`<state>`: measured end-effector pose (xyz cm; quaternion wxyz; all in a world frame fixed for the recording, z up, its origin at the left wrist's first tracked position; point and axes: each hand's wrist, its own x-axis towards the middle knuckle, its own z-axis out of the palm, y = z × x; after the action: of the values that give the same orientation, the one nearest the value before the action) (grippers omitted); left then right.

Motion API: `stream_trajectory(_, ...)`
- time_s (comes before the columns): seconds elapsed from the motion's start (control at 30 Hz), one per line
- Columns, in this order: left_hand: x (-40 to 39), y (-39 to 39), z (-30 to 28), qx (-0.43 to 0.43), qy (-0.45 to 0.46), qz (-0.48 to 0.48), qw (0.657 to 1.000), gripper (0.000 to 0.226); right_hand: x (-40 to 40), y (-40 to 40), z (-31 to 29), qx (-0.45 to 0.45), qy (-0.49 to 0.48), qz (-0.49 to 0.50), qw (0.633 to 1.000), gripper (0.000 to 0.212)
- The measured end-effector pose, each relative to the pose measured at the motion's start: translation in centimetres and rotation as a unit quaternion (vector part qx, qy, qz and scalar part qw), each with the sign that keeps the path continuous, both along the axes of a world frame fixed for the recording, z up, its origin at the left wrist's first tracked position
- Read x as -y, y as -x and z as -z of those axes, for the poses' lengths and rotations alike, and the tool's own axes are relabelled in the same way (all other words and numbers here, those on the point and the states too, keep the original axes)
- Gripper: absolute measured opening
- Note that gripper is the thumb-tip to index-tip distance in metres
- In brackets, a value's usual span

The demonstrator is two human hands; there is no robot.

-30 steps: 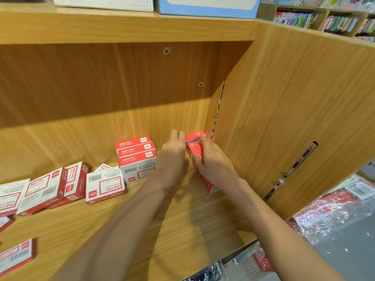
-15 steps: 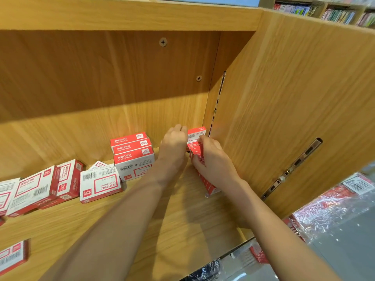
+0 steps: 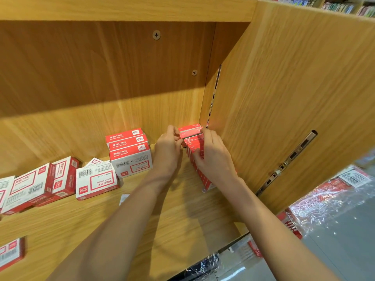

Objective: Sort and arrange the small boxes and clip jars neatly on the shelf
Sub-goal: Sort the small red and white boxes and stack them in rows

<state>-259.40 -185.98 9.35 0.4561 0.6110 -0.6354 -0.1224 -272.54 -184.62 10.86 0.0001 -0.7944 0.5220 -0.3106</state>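
Red small boxes [image 3: 191, 136] stacked in the corner, left hand [image 3: 168, 151] now pinching the top one — right hand [image 3: 213, 159] still clasping the row.

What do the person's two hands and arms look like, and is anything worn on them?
Both arms are bare as far as the picture shows, with no sleeves in view. The left hand and the right hand wear no gloves. No watch, bracelet or ring can be seen on the wrists and fingers that show. The fingernails look short and unpainted.
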Motion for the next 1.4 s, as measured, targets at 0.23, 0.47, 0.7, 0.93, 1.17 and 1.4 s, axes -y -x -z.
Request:
stream_trajectory(0.23, -0.8, 0.8, -0.2, 0.053, -0.064, -0.015, 0.996, 0.006, 0.0, -0.1, -0.4, 0.015, -0.005, 0.000, 1.000, 0.035)
stream_trajectory(0.47, -0.6, 1.3, 0.4, -0.071, -0.123, -0.012, 0.990, 0.029, 1.3, -1.1, 0.0, -0.038, 0.018, 0.041, 0.998, 0.018)
stream_trajectory(0.7, -1.5, 1.0, 0.6, -0.050, -0.180, 0.084, 0.979, 0.068, 0.8, 0.0, -0.9, -0.086, -0.039, -0.004, 0.996, 0.024)
stream_trajectory(0.93, -5.4, 0.9, -0.7, 0.034, -0.166, 0.195, 0.966, 0.080, -4.7, 4.3, -3.8, -0.047, -0.220, -0.095, 0.970, 0.034)
stream_trajectory(1.17, -6.2, 1.5, 1.6, 0.123, -0.217, 0.183, 0.951, 0.117, -7.9, 6.4, -3.0, -0.169, -0.274, -0.102, 0.941, 0.080)
stream_trajectory(1.4, -6.3, 1.9, 0.8, 0.107, -0.171, 0.169, 0.965, 0.099, -8.0, 6.6, -1.4, -0.170, -0.203, -0.059, 0.963, 0.048)
